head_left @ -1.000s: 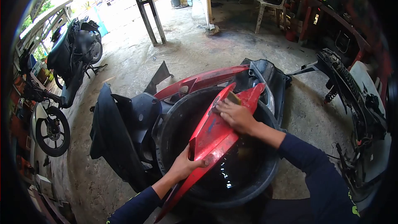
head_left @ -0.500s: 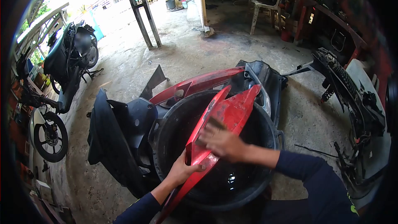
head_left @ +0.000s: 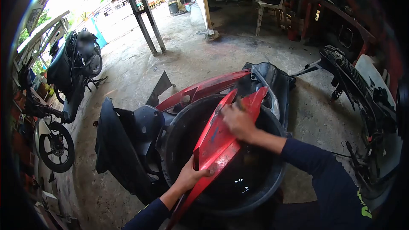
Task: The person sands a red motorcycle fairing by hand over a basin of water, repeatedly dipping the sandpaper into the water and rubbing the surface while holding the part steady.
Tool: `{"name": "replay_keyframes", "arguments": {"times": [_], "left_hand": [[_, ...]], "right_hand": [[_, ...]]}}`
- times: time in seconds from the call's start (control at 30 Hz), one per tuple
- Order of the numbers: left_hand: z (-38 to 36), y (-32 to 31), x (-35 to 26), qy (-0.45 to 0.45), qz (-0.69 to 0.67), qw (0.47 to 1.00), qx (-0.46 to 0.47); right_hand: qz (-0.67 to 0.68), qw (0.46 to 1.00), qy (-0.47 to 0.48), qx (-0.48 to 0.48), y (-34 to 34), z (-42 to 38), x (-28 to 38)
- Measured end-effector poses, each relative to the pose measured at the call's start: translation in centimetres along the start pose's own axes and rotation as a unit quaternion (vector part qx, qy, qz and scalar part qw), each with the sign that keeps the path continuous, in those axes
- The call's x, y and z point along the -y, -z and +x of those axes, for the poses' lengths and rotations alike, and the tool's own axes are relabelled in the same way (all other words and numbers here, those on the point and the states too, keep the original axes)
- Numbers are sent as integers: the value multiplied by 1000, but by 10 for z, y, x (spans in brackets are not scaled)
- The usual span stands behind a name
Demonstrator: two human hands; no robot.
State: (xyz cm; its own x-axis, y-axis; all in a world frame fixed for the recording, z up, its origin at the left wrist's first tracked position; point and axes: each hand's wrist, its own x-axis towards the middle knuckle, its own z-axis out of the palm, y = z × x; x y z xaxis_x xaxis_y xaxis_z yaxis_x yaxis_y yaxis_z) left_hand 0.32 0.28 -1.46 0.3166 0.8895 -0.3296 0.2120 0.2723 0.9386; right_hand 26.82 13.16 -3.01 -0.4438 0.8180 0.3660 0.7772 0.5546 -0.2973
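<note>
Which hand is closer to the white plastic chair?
Right. The right hand rubs the red panel's far end, toward the white plastic chair; the left hand grips its near edge.

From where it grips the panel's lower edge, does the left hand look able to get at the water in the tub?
Probably yes: the left hand sits at the black tub rim, and open water lies just beside the red panel.

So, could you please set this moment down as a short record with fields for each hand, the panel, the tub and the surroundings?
left hand: left hand grips the lower edge of the long glossy red plastic fairing panel
right hand: right hand presses on the panel's upper part; what it holds is blurred
panel: slanted over the large round black plastic tub
tub: dark water inside
surroundings: black plastic body panels on the concrete floor, parked black motorcycle, white plastic chair
</note>
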Motion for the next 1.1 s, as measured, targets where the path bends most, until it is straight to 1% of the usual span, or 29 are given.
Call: {"name": "replay_keyframes", "arguments": {"times": [0.03,0.07,0.13,0.17,0.2,0.27,0.3,0.33,0.37,0.4,0.47,0.5,0.53,0.6,0.63,0.67,0.7,0.73,0.77,0.8,0.87,0.9,0.93,0.97,1.0,1.07,1.1], "left_hand": [[0,-2,1,0,0,1000,3],[0,-5,1,-10,-25,1000,0],[-2,-4,2,-15,-47,999,-1],[-2,-1,0,-2,-34,999,0],[0,1,-2,11,-20,1000,-2],[-3,-1,-6,9,-25,1000,5],[-3,1,-8,7,-25,1000,9],[-2,3,-4,6,-26,1000,7],[1,3,4,-3,-33,999,4],[1,4,5,-11,-37,999,1],[2,4,5,-4,-30,1000,3],[3,5,3,-2,-22,1000,3],[2,5,4,2,-21,1000,1],[4,2,7,-28,-40,999,2],[4,4,8,-28,-42,999,3],[6,10,8,-15,-15,1000,21],[8,11,7,-2,12,999,40],[7,10,5,-2,16,999,43],[4,10,2,-9,109,994,-17],[0,11,1,-13,200,977,-75],[-2,6,-6,-11,201,978,-60],[-7,-1,-14,-26,241,968,-63],[-12,-8,-21,-42,278,957,-65],[-12,-11,-30,-32,297,953,-44],[-12,-11,-29,-29,298,953,-43],[-4,-11,-29,-43,359,932,-36],[-1,-13,-32,-45,360,931,-37]], "right_hand": [[-62,996,65,11,2,-14,25],[-67,996,61,10,7,-21,30],[45,987,150,-21,9,-34,38],[-11,991,136,2,11,-17,16],[44,997,35,46,14,1,0],[60,998,-7,-22,-13,13,-21],[60,998,-10,3,-12,7,1],[58,998,-12,30,-4,-7,37],[-25,992,114,-52,4,-26,69],[92,988,113,-50,-3,-43,86],[97,984,146,-31,1,-35,57],[66,989,122,-50,-7,-23,34],[-13,991,129,-37,-11,-10,5],[70,993,-39,-84,-21,12,-9],[47,998,-36,-27,-10,12,12],[23,999,-34,27,0,9,34],[33,999,35,6,-4,-6,54],[8,992,126,-15,5,-22,75],[24,986,165,-21,4,-28,69],[41,978,202,-25,0,-39,58],[30,990,139,-9,2,-18,12],[-60,991,117,-19,-9,-7,-19],[23,999,38,-22,-2,3,-28],[-14,999,24,-15,-6,5,-21],[-50,999,9,-5,-16,5,-10],[-35,992,120,19,11,-15,49],[84,977,194,-32,3,-29,61]]}}
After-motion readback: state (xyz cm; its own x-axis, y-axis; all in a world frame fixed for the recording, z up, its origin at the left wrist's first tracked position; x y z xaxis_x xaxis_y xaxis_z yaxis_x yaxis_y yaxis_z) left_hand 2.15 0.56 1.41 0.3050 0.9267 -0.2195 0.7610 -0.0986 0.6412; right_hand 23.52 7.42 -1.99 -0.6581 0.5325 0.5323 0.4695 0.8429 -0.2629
